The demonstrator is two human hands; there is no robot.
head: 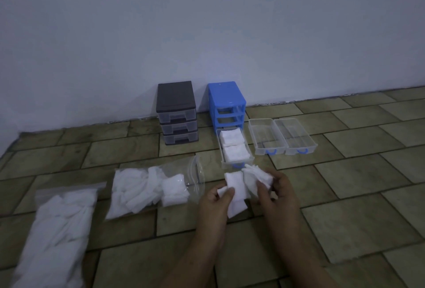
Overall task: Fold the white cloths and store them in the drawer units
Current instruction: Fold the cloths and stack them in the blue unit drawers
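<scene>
Both hands hold one white cloth (239, 186) above the tiled floor. My left hand (215, 202) pinches its left end, and my right hand (274, 192) grips its bunched right part. Just beyond them lies a clear drawer (236, 162) with a blue handle, pulled out of the blue drawer unit (226, 101); two folded white cloths (233, 145) lie in it. The blue unit's slots stand empty. A dark grey drawer unit (177, 113) with its three clear drawers shut stands to the left, against the wall.
Two empty clear drawers (281, 137) lie side by side right of the blue unit. An open clear bag (156, 186) of white cloths lies left of my hands. A second, closed bag (57, 237) of cloths lies at the lower left. Brown tiles cover the floor.
</scene>
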